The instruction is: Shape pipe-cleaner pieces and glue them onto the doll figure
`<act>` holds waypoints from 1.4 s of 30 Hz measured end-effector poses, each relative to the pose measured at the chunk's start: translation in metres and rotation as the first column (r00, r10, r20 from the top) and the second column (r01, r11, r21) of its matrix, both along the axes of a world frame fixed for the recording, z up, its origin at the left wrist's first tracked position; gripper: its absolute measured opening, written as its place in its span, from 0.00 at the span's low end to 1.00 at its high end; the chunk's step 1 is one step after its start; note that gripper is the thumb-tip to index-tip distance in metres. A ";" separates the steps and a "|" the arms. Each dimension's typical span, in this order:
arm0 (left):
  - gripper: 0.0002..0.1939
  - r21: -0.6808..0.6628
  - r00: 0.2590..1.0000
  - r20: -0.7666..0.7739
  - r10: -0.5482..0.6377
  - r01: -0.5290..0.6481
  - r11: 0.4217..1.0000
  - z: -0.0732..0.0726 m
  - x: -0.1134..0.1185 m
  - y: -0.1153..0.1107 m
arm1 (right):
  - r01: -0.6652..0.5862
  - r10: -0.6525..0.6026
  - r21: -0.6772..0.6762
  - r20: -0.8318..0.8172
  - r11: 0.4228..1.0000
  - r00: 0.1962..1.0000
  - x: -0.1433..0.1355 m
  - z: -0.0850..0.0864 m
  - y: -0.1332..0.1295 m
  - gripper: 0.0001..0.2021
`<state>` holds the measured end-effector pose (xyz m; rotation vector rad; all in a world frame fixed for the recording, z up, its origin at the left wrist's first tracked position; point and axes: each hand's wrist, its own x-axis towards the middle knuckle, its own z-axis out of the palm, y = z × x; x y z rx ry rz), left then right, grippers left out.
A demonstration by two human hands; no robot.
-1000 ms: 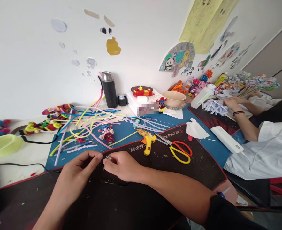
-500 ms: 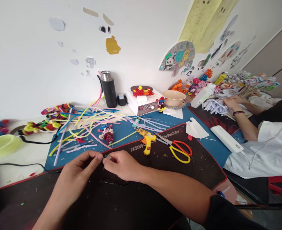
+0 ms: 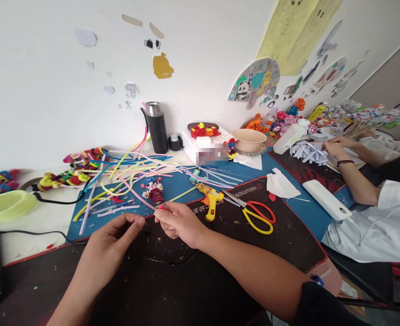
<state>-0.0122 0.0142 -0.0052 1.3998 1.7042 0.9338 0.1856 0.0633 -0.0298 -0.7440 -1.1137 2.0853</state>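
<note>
My left hand is over the dark mat, its thumb and forefinger pressed together; whatever is between them is too small to make out. Just right of it, my right hand is closed in a pinch on a tiny reddish and dark piece at its fingertips. The fingertips of the two hands are apart. Behind my right hand stands a small figure with a dark red sparkly body. A yellow glue gun and scissors with red and yellow handles lie to the right.
Colourful pipe cleaners are strewn behind my hands. Farther back are a black flask, a white box and a beige bowl. A white device lies at the right, near another person's hands beside white paper strips.
My right hand has moved right and slightly up, away from my left fingertips, and a reddish piece now shows at its fingers. The view has shifted slightly.
</note>
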 end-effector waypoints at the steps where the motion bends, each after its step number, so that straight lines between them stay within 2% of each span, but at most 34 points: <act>1: 0.30 0.000 1.000 -0.008 0.000 0.000 1.000 0.000 0.000 0.000 | 0.022 -0.022 0.005 0.018 1.000 1.000 -0.001 -0.001 0.000 0.28; 5: 0.29 -0.004 1.000 -0.023 -0.010 0.010 1.000 -0.001 0.000 -0.001 | 0.078 -0.087 0.089 0.105 0.993 0.991 -0.001 -0.006 0.000 0.28; 9: 0.30 -0.003 0.999 -0.034 -0.022 0.022 1.000 0.000 0.002 0.000 | 0.066 -0.116 0.207 0.239 0.976 0.964 0.001 -0.007 0.000 0.26; 18: 0.32 -0.037 0.995 -0.088 -0.052 0.049 0.998 0.004 0.002 -0.001 | 0.036 -0.129 0.277 0.328 0.960 0.936 0.004 -0.004 -0.001 0.21; 27: 0.32 -0.025 0.992 -0.101 -0.069 0.067 0.997 0.003 0.000 -0.001 | 0.037 -0.128 0.253 0.354 0.967 0.926 0.003 -0.010 0.000 0.19; 38: 0.31 0.027 0.999 0.037 0.000 -0.001 1.000 -0.002 -0.004 -0.001 | 0.066 -0.101 0.139 0.261 0.988 0.960 0.000 -0.016 0.001 0.22; 42: 0.28 0.048 1.000 0.016 -0.012 0.011 0.999 -0.005 -0.005 -0.001 | 0.051 -0.085 0.136 0.258 0.989 0.962 0.000 -0.015 0.000 0.21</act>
